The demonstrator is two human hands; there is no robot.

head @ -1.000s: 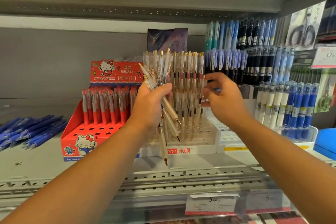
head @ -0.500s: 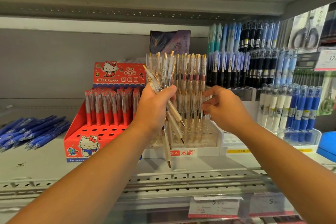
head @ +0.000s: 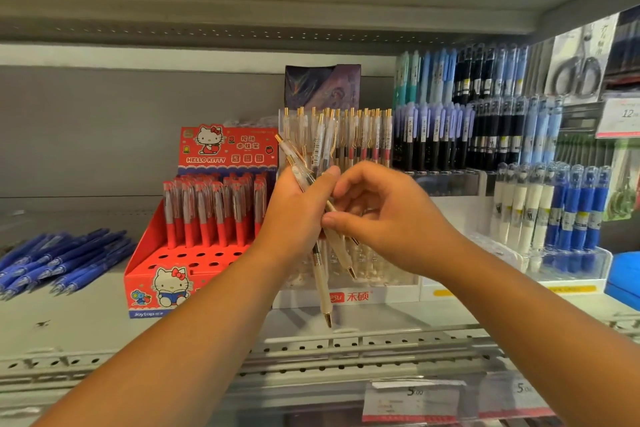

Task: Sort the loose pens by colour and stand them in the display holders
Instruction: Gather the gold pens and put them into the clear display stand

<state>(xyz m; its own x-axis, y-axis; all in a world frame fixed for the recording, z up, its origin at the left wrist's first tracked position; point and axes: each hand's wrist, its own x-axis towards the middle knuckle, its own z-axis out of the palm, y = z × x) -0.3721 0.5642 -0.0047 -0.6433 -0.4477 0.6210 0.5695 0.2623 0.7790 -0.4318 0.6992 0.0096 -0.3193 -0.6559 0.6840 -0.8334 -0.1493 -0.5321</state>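
Shop shelf (head: 104,305), pen displays along back. Left hand (head: 294,218) clamped round pen bundle (head: 320,282), barrels near upright, tips down, just in front of clear holder (head: 381,295). Right hand (head: 391,222) nearer holder, meets bundle from right, thumb and curled fingers (head: 349,184) pinching 1 barrel.

The right hand (head: 391,222) has left the holder (head: 377,296) and reached the pens (head: 322,284) in the left hand (head: 298,215)
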